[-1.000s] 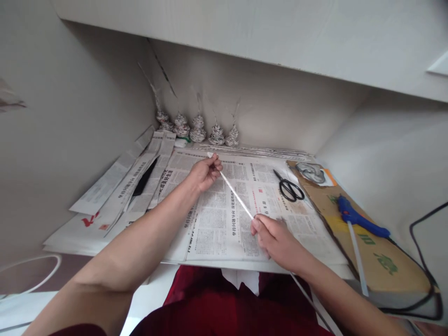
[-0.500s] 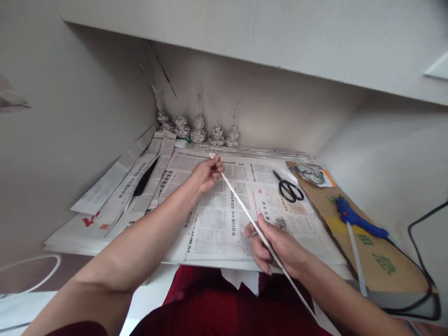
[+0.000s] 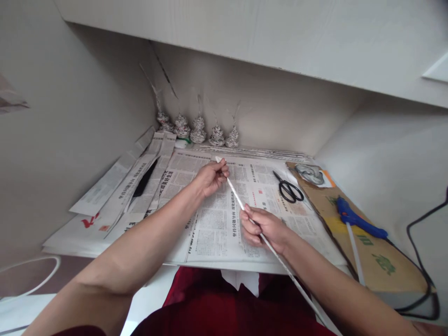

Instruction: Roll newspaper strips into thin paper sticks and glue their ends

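Observation:
A long, thin white rolled paper stick (image 3: pixel 235 192) slants across the newspaper toward my body. My left hand (image 3: pixel 213 178) pinches it near its far end, and a short pale tip sticks out past the fingers. Lower down, my right hand (image 3: pixel 262 228) is closed around the same stick, thumb on top. The stick's near part passes over my right forearm's inner side and runs out at the bottom of the view. Under both hands lies a printed newspaper sheet (image 3: pixel 213 233).
Black-handled scissors (image 3: pixel 290 190) lie right of my hands. A blue glue gun (image 3: pixel 360 221) rests on cardboard (image 3: pixel 378 275) with a cable. Several woven paper gourds (image 3: pixel 198 130) stand at the back behind thin paper sticks (image 3: pixel 259 153). Paper strips (image 3: pixel 122 179) lie left; a shelf edge (image 3: pixel 245 60) overhangs.
My right hand has moved up and left along the stick, and its loose fingers have closed around it. My left hand has shifted slightly right and toward me.

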Action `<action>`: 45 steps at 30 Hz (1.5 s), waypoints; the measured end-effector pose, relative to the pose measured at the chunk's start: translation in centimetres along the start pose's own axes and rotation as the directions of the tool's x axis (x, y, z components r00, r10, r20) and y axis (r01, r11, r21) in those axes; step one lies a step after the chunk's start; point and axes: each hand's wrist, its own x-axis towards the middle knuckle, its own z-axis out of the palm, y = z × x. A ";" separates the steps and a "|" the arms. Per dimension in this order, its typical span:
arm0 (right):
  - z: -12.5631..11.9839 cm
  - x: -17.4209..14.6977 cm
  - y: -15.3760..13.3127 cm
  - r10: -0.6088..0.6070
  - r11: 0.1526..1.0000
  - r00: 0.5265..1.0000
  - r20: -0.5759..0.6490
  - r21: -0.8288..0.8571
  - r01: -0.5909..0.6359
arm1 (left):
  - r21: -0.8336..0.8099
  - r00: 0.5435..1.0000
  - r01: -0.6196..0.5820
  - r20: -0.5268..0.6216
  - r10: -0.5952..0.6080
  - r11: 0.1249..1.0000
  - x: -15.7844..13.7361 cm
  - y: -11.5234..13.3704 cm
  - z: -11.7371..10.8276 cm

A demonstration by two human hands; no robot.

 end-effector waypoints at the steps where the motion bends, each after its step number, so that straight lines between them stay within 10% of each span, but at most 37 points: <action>1: 0.1 -0.1 0.1 0.021 0.998 0.998 0.056 0.056 -0.025 | 0.000 1.000 0.004 -0.002 -0.004 1.000 -0.1 0.0 0.1; 6: 0.6 0.3 -0.3 -0.031 0.976 0.997 -0.077 -0.217 0.014 | 0.031 0.999 -0.009 -0.031 0.010 0.999 -0.1 -0.4 0.2; 13: 0.0 1.6 -0.8 -0.386 0.639 0.886 -0.257 -0.767 0.056 | 0.105 0.997 -0.023 -0.072 0.031 0.994 0.2 -0.6 -0.1; 21: -0.2 1.5 0.0 -0.072 0.990 0.994 -0.078 -0.125 0.062 | 0.065 0.998 0.022 -0.054 -0.019 0.998 0.1 -0.5 0.0; 26: -0.5 1.3 0.1 0.027 0.986 0.991 0.130 0.161 -0.048 | 0.047 0.997 0.069 -0.028 -0.068 0.996 0.0 -0.7 0.1; 45: -0.9 1.0 0.6 -0.003 0.972 0.998 0.069 0.236 -0.013 | 0.038 0.999 0.019 -0.043 -0.017 0.999 0.0 -0.5 0.0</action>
